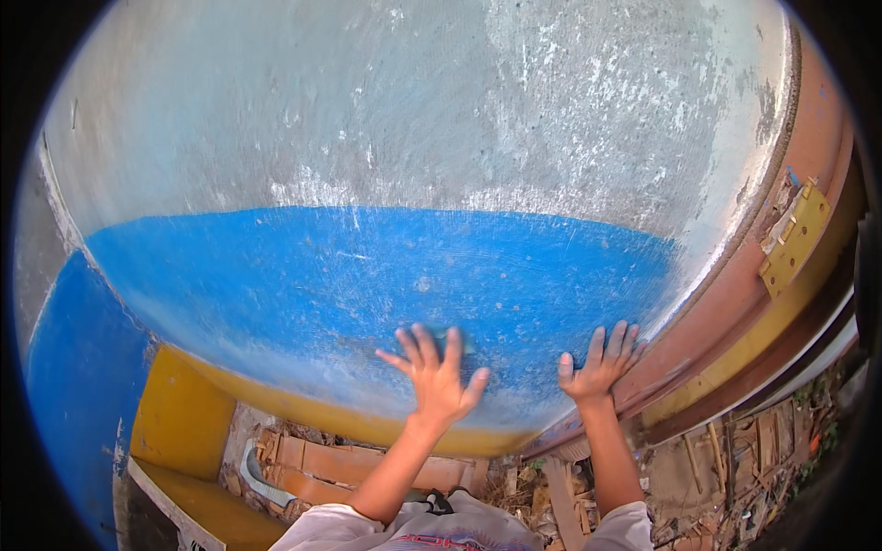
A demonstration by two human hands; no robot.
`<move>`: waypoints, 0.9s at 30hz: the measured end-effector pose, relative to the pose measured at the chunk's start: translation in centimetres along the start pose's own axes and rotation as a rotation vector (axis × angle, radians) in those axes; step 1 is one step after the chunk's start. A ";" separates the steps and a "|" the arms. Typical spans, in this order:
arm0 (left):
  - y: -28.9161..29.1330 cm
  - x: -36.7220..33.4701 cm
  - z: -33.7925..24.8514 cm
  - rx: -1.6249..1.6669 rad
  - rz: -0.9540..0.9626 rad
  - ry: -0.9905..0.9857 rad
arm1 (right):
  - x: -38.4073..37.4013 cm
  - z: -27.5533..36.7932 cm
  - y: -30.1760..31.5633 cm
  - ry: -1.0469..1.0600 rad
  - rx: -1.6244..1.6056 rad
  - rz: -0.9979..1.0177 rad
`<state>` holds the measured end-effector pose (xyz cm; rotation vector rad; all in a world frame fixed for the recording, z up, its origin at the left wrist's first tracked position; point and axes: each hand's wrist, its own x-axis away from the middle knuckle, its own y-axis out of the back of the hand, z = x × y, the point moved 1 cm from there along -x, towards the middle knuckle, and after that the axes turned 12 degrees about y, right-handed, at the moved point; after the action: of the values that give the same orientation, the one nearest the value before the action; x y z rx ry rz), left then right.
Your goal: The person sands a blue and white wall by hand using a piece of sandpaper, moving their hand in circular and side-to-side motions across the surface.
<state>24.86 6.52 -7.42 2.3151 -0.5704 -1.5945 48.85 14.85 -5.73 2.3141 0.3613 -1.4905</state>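
Observation:
In front of me rises a wall with a worn blue painted band [367, 266] below a grey, flaking upper part [413, 101]. My left hand [439, 384] lies against the lower part of the blue band, palm toward the wall and fingers spread wide. Its fingertips are slightly blurred. A small greenish patch shows behind them, too unclear to name. Farther right, my right hand [599, 369] also rests with fingers apart on the blue paint, close to the wall's right edge. No object is visible in it.
A reddish-brown frame [703, 335] with a yellow metal plate [797, 237] borders the wall at right. Yellow paint [386, 427] runs along the wall's foot. A yellow ledge [207, 500] juts out at lower left. Reddish slabs [340, 464] and wood scraps [562, 500] litter the ground.

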 end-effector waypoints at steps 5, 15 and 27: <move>2.1 -4.1 6.1 0.210 -0.211 0.442 | 0.2 -0.1 0.3 0.004 0.010 0.021; -0.4 -0.4 1.8 0.033 -0.064 -0.002 | -0.3 0.0 0.5 0.029 0.036 0.027; 1.0 -1.4 -1.6 -0.054 0.009 -0.122 | 0.2 -0.1 0.2 -0.003 0.011 0.031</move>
<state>25.69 6.30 -5.24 2.1846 -0.5568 -1.7340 49.07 14.68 -5.86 2.3152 0.3159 -1.4847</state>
